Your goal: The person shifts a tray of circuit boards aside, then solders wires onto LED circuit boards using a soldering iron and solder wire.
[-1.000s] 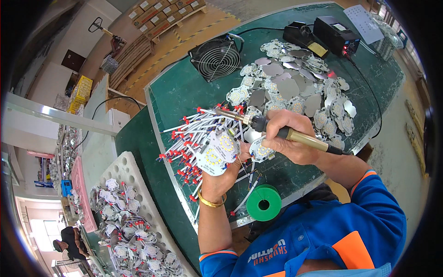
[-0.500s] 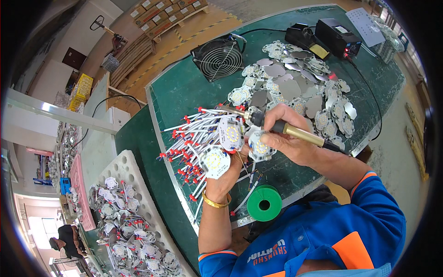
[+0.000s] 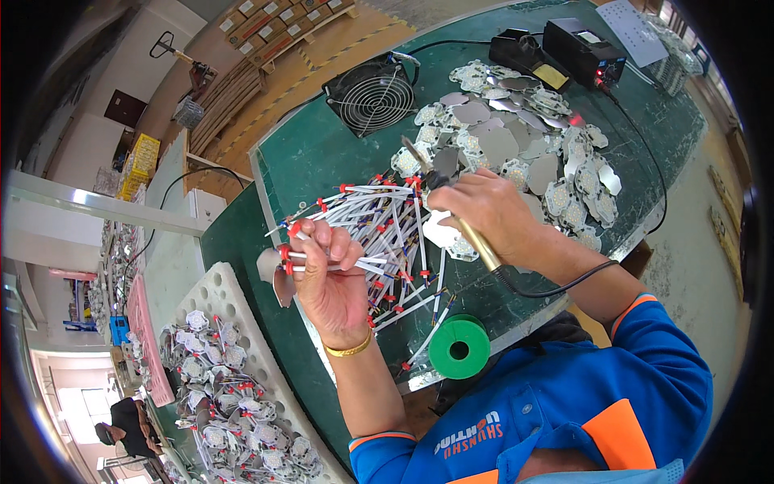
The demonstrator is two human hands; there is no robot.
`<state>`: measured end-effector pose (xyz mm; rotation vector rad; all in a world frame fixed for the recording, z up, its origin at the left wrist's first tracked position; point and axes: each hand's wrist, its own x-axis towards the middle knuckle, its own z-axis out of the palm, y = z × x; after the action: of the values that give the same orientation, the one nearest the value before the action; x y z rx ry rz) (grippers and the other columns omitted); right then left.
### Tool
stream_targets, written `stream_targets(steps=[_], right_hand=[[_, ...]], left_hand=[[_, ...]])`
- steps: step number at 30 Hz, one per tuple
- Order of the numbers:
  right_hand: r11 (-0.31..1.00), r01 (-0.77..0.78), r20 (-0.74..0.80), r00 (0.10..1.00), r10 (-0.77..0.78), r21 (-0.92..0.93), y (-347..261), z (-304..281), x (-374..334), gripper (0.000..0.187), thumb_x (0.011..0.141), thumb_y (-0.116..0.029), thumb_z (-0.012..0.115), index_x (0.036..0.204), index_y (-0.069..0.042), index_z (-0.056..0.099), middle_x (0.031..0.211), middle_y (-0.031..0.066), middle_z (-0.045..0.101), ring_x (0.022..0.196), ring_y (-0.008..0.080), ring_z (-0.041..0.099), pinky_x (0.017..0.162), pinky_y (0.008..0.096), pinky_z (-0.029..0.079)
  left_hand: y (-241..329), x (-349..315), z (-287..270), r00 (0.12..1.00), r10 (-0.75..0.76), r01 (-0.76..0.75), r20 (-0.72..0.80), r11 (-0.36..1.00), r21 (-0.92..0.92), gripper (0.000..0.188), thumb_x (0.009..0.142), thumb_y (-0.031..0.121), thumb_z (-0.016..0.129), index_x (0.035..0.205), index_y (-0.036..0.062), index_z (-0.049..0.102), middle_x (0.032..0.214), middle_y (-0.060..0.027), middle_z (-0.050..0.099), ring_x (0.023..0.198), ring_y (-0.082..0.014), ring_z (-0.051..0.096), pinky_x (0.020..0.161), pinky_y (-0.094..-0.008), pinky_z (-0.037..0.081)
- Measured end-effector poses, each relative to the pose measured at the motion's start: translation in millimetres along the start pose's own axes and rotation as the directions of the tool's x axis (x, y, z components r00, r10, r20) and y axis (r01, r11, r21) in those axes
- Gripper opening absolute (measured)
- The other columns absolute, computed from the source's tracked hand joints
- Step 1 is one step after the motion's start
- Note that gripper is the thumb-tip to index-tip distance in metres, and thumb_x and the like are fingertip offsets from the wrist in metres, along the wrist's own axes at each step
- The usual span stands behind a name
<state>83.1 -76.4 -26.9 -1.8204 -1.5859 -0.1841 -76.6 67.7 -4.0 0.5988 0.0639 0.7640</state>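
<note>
My left hand (image 3: 337, 298) is closed around white wires with red connectors (image 3: 285, 252). Silvery lamp discs (image 3: 282, 288) stick out beyond its fingers, past the table's left edge. In my right hand (image 3: 496, 219) is a soldering iron (image 3: 477, 242), its tip pointing up and away to the left. A white LED board (image 3: 446, 234) shows just below that hand; whether the fingers touch it I cannot tell. Between the hands lies a heap of white wires (image 3: 379, 216) with red connectors. A green solder reel (image 3: 459, 347) stands at the near edge.
Many loose LED boards (image 3: 500, 145) cover the table's far middle. Behind them are a fan (image 3: 375, 101), an iron holder (image 3: 524, 60) and a black soldering station (image 3: 584, 52). A white foam tray (image 3: 266, 363) at left bears wired boards. Another person (image 3: 125, 423) is far left.
My left hand has moved left with the boards, which now show their grey backs and wires. The iron has swung to point more upward, and the right hand has shifted slightly away.
</note>
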Motion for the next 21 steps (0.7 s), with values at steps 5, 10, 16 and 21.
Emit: stream_targets(steps=[5,10,16,21], right_hand=[[0.989,0.109,0.178,0.980,-0.090,-0.099,-3,8,-2,0.023,0.071,-0.016,0.061,0.092,-0.013,0.053,0.074,0.0034,0.055,0.082,0.0232,0.047,0.071,0.0364,0.034],[0.981,0.131,0.124,0.986,-0.114,-0.144,-3,10,-4,0.016,0.077,-0.013,0.051,0.092,-0.012,0.053,0.072,0.0057,0.048,0.082,0.0241,0.047,0.070,0.0365,0.037],[0.996,-0.048,0.090,0.995,0.042,0.069,-3,6,-2,0.020,0.077,-0.011,0.057,0.095,-0.012,0.048,0.077,0.0072,0.053,0.078,0.0295,0.054,0.064,0.0410,0.044],[0.965,-0.060,-0.210,0.971,0.116,0.255,-2,-1,-2,0.032,0.069,-0.005,0.067,0.093,-0.010,0.047,0.081,0.0075,0.056,0.070,0.0310,0.058,0.059,0.0383,0.045]], left_hand=[[9,2,-1,0.988,0.113,-0.073,-0.102,0.939,0.336,0.011,0.086,0.005,0.056,0.096,0.0078,0.052,0.088,-0.0057,0.054,0.062,-0.0097,0.046,0.047,-0.0183,0.032],[-12,10,-9,0.956,0.001,0.228,-0.293,0.629,0.743,0.018,0.089,0.023,0.055,0.087,0.0049,0.058,0.075,-0.0085,0.064,0.050,-0.0051,0.047,0.043,-0.0171,0.033],[-30,29,1,0.949,-0.082,0.308,-0.303,0.431,0.848,0.032,0.090,0.032,0.052,0.090,0.0018,0.060,0.077,-0.0087,0.065,0.050,-0.0052,0.049,0.042,-0.0169,0.033],[-55,42,-11,0.969,-0.142,0.213,-0.204,0.053,0.976,0.030,0.086,0.030,0.055,0.093,0.0012,0.060,0.077,-0.0066,0.066,0.051,-0.0075,0.055,0.044,-0.0187,0.041]])
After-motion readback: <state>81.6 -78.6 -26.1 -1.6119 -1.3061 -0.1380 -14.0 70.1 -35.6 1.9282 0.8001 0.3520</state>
